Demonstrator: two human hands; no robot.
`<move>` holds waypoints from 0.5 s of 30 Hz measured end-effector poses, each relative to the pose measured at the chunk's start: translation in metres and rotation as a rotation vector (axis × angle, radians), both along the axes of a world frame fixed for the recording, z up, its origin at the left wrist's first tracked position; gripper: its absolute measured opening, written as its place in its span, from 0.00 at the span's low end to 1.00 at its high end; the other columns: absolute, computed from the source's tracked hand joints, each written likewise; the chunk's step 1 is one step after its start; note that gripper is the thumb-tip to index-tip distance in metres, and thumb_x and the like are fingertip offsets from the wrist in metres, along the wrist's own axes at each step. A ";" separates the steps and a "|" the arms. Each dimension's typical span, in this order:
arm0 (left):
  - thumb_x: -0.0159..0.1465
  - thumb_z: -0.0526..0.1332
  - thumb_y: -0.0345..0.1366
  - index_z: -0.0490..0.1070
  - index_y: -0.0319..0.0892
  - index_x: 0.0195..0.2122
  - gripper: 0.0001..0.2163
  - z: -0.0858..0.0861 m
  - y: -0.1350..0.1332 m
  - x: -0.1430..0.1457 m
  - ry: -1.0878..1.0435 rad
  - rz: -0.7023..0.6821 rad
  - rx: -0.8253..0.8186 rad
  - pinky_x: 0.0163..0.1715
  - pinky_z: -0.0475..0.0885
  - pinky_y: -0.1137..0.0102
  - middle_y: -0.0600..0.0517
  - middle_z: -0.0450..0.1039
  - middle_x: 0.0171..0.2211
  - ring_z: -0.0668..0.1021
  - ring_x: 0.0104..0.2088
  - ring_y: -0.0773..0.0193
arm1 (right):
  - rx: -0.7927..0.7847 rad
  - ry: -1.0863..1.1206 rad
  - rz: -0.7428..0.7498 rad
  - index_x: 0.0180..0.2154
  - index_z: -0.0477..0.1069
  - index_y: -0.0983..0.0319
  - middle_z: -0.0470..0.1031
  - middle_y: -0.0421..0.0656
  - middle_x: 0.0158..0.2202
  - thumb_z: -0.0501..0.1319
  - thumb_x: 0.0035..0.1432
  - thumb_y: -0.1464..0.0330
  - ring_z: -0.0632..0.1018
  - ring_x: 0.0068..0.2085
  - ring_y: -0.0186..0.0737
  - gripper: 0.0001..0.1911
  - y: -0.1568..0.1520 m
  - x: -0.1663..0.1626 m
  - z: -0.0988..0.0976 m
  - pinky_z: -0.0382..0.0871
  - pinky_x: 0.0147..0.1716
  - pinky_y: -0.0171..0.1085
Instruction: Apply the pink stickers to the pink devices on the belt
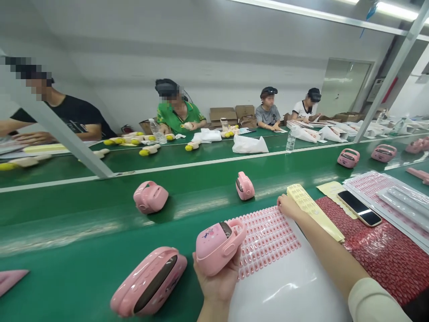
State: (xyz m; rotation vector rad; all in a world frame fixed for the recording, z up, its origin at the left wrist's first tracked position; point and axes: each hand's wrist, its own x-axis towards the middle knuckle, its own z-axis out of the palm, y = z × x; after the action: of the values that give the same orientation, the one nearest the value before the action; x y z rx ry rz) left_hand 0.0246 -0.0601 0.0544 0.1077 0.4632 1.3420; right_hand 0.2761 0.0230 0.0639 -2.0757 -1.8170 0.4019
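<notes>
My left hand holds up a pink plastic device with a carry handle, a dark window and a printed picture on its face. Under and beside it lies a white sheet with rows of small pink oval stickers. At the far right corner of that sheet is my right hand, its fingers pinched together; whatever is between them is too small to make out. A cream sheet with cut-out shapes lies right beside my right hand. Left of my left hand, a similar pink device rests on the green surface.
More pink devices stand along the green belt. To the right, a phone lies on red textured wrap, near more sticker sheets. Several co-workers sit across, behind white bags and a slanted metal post.
</notes>
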 end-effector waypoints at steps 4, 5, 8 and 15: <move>0.51 0.57 0.54 0.67 0.46 0.46 0.25 0.002 -0.002 0.004 -0.004 0.033 0.014 0.40 0.71 0.66 0.47 0.73 0.44 0.74 0.44 0.56 | 0.059 0.217 -0.007 0.29 0.70 0.64 0.71 0.46 0.37 0.56 0.52 0.70 0.72 0.40 0.39 0.05 -0.019 -0.025 0.022 0.63 0.37 0.35; 0.51 0.57 0.55 0.67 0.47 0.46 0.25 0.003 -0.003 0.005 -0.010 0.040 0.010 0.41 0.71 0.65 0.47 0.73 0.43 0.74 0.44 0.56 | 0.062 0.345 0.021 0.29 0.70 0.63 0.72 0.45 0.37 0.57 0.52 0.67 0.72 0.40 0.39 0.06 -0.027 -0.037 0.028 0.64 0.37 0.35; 0.52 0.57 0.55 0.67 0.48 0.46 0.24 0.005 -0.004 0.008 -0.048 0.056 -0.016 0.42 0.71 0.65 0.49 0.74 0.41 0.74 0.45 0.56 | 0.010 0.932 0.120 0.24 0.70 0.62 0.71 0.44 0.40 0.64 0.43 0.62 0.72 0.42 0.42 0.10 -0.055 -0.080 0.042 0.64 0.38 0.37; 0.55 0.56 0.52 0.68 0.44 0.47 0.23 0.000 -0.004 0.010 -0.163 0.033 0.010 0.43 0.70 0.65 0.46 0.76 0.39 0.75 0.43 0.56 | 0.040 1.154 0.023 0.17 0.71 0.61 0.66 0.44 0.40 0.69 0.34 0.64 0.66 0.50 0.45 0.09 -0.077 -0.130 0.042 0.56 0.50 0.42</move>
State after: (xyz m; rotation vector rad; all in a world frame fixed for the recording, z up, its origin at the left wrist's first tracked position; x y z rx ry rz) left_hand 0.0342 -0.0637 0.0546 -0.0011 0.3216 1.3740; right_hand 0.1460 -0.0542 0.1064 -1.2677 -1.0895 1.2245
